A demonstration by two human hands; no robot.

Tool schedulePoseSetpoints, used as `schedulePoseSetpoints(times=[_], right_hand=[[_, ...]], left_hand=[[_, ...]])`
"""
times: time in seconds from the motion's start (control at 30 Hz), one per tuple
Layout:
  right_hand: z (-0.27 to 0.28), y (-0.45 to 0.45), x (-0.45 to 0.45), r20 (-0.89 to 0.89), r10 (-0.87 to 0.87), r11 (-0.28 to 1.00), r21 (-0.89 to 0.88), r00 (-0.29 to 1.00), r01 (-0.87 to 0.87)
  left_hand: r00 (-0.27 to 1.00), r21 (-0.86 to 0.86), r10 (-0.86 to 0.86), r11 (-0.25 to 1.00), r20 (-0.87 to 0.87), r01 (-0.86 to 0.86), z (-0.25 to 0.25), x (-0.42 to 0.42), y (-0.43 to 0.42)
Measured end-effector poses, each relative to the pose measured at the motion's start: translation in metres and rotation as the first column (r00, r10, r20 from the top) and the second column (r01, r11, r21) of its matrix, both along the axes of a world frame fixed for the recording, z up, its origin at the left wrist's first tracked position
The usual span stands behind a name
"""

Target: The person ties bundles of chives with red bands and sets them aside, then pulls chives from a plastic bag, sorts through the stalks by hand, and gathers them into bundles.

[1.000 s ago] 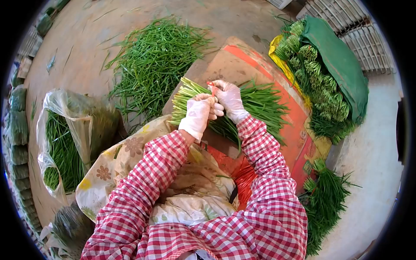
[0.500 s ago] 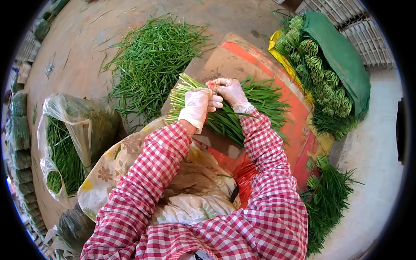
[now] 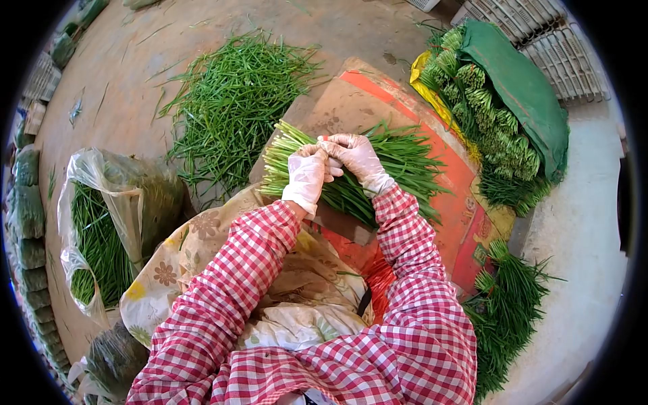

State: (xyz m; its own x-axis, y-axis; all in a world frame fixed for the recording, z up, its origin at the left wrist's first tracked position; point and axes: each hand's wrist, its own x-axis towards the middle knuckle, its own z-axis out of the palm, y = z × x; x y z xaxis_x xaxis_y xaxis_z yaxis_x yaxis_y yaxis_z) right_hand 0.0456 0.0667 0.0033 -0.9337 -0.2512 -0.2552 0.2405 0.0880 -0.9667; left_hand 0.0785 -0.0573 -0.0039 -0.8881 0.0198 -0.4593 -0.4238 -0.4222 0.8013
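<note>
A bundle of green chives point(image 3: 391, 172) lies across a cardboard sheet, its pale cut ends point(image 3: 275, 165) pointing left. Over the bundle, near those ends, my gloved left hand point(image 3: 308, 174) has its fingers curled closed; what they pinch is hidden. My gloved right hand point(image 3: 358, 160) meets it from the right, thumb and fingers pressed together. At the right fingertips shows a small red strip point(image 3: 325, 138), too small to make out fully. Both hands touch at their fingers on top of the stalks.
Beyond the cardboard point(image 3: 337, 101) is a heap of loose chives point(image 3: 243, 101). A clear plastic bag point(image 3: 135, 196) of chives stands at left. Tied bunches point(image 3: 499, 115) lie under green cloth point(image 3: 520, 88) at upper right, with more chives point(image 3: 513, 310) at lower right and grey crates point(image 3: 560, 61) behind.
My right hand has drawn in against the left, bringing the red strip down and slightly left. A long blade that crossed my right wrist no longer shows. The view has shifted slightly.
</note>
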Motion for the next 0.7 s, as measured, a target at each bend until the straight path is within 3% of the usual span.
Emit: schedulePoseSetpoints(times=[0.07,0.17,0.23,0.27,0.3,0.33,0.37,0.4,0.43,0.47,0.5,0.57,0.7], right_hand=[[0.0,-0.003,0.0,0.023,-0.003,1.0,0.007,1.0,0.003],[-0.002,-0.005,0.001,0.016,-0.033,0.999,0.038,0.999,0.033],[-0.003,-0.005,0.004,-0.051,-0.067,0.997,-0.034,0.996,0.065],[-0.003,-0.005,0.007,-0.028,-0.112,0.973,-0.207,0.993,0.104],[-0.009,-0.004,0.007,-0.021,-0.115,0.972,-0.208,0.993,0.108],[-0.018,-0.004,0.004,-0.045,-0.137,0.964,-0.234,0.99,0.123],[-0.026,-0.001,0.0,-0.072,-0.159,0.956,-0.261,0.985,0.135],[-0.006,-0.002,0.005,-0.003,-0.138,0.971,-0.196,0.99,0.134],[-0.006,-0.002,0.003,-0.006,-0.138,0.971,-0.198,0.99,0.134],[-0.008,-0.003,0.002,-0.047,-0.195,0.965,-0.188,0.98,0.183],[-0.01,-0.003,0.001,-0.086,-0.251,0.956,-0.178,0.964,0.233],[-0.015,-0.005,0.004,-0.058,-0.289,0.945,-0.18,0.956,0.275],[0.009,-0.006,0.024,-0.065,-0.464,0.849,-0.317,0.883,0.423]], left_hand=[[0.999,-0.013,0.015,1.0,-0.029,-0.015,0.001,0.001,-0.001],[0.994,-0.079,-0.111,0.991,0.015,0.112,0.021,-0.003,-0.013],[0.986,-0.322,-0.152,0.939,-0.064,0.124,0.035,-0.01,-0.029],[0.954,-0.403,-0.108,0.915,-0.279,-0.014,0.033,-0.018,-0.031],[0.873,-0.449,-0.082,0.878,-0.481,-0.164,0.03,-0.024,-0.034],[0.81,-0.567,-0.287,0.821,-0.511,-0.067,0.038,-0.019,-0.04],[0.81,-0.567,-0.285,0.821,-0.513,-0.071,0.037,-0.016,-0.043],[0.689,-0.879,-0.603,0.464,-0.401,-0.105,0.036,-0.014,-0.044],[0.567,-0.976,-0.812,0.013,-0.136,-0.216,0.034,-0.012,-0.044],[0.528,-0.979,-0.832,-0.202,0.171,-0.002,0.032,-0.009,-0.042],[0.508,-0.916,-0.813,-0.388,0.285,-0.107,0.03,-0.003,-0.039],[0.486,-0.848,-0.772,-0.52,0.411,-0.109,0.029,-0.003,-0.038],[0.542,-0.812,-0.743,-0.557,0.392,-0.175,0.02,-0.008,-0.037]])
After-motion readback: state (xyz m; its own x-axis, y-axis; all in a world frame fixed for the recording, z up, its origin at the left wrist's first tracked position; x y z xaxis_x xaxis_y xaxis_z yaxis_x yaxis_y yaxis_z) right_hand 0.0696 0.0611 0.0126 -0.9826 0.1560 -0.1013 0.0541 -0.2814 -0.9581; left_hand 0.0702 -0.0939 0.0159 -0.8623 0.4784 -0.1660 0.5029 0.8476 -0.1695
